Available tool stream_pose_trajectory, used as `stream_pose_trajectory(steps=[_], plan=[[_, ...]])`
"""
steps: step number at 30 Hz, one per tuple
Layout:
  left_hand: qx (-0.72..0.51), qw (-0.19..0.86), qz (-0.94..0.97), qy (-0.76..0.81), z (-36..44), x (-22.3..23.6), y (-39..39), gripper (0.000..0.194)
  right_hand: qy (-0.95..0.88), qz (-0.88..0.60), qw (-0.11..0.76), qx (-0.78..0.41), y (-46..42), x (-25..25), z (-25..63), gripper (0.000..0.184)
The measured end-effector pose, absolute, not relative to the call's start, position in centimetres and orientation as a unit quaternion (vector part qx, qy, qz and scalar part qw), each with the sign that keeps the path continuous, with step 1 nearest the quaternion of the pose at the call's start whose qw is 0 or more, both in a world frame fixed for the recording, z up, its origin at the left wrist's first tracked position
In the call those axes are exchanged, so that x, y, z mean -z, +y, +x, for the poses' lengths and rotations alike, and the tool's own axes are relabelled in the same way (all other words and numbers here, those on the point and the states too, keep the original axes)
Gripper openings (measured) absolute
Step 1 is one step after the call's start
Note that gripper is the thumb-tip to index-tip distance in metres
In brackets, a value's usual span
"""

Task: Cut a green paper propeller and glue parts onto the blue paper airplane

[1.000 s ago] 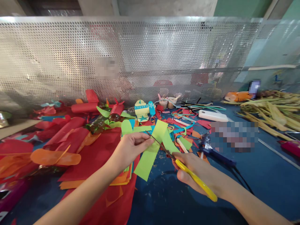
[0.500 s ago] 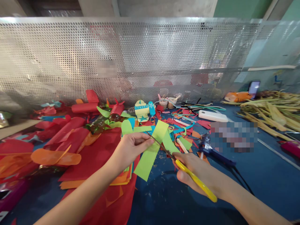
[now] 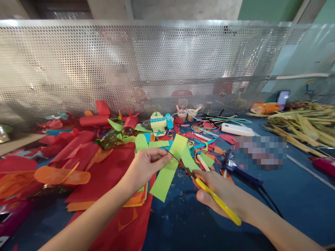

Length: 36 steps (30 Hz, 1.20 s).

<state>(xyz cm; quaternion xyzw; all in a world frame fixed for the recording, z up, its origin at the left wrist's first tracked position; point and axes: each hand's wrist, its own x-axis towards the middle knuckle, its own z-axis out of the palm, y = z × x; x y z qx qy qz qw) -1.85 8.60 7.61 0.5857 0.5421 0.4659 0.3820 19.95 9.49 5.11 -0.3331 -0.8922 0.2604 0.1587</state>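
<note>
My left hand (image 3: 149, 165) pinches the left edge of a light green paper strip (image 3: 163, 184), which slants across the middle of the view. Yellow-handled scissors (image 3: 218, 200) are in my right hand (image 3: 220, 190), with the fingers wrapped round the handles. Their dark blades lie over the strip, pointing up and left, the tips close to my left fingertips. Whether the blades are cutting into the paper I cannot tell. Behind my right fingers another curved green piece (image 3: 188, 158) shows. A stack of red sheets (image 3: 104, 174) lies under and beside my left forearm.
Coloured scraps (image 3: 206, 136) litter the blue table (image 3: 178, 223). A dark blue glue gun (image 3: 243, 174) with a cable lies right of my right hand. Red paper-covered bottles (image 3: 75, 146) crowd the left. Dried stalks (image 3: 300, 125) lie far right. A perforated metal panel (image 3: 162, 62) stands behind.
Almost nothing differs. The scissors and my right hand have shifted very slightly left; my left hand and the green strip hold their place.
</note>
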Motion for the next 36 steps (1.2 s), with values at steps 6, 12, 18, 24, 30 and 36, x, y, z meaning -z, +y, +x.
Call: stream_pose_trajectory(steps=[6,12,18,24,30,36], plan=[[-0.467,0.390,0.582,0.539,-1.9,-7.7,8.6,0.018,-0.887,-0.325,0.157,-0.287,9.6,-5.0,19.8,0.065],[-0.472,0.397,0.573,0.539,-1.9,-7.5,8.7,0.018,-0.887,-0.320,0.157,-0.294,9.9,-4.8,20.0,0.061],[-0.492,0.388,0.553,0.549,-1.4,-7.1,8.5,0.022,-0.887,-0.293,0.173,-0.312,9.6,-5.1,20.0,0.064],[-0.517,0.391,0.536,0.541,-0.3,-6.8,7.7,0.026,-0.883,-0.267,0.223,-0.314,8.9,-6.0,20.0,0.063],[-0.527,0.388,0.529,0.540,0.0,-6.6,7.5,0.025,-0.878,-0.245,0.234,-0.338,9.0,-5.5,20.2,0.060],[-0.522,0.391,0.534,0.538,-0.2,-6.8,7.4,0.026,-0.862,-0.255,0.233,-0.371,9.0,-5.3,20.2,0.065]])
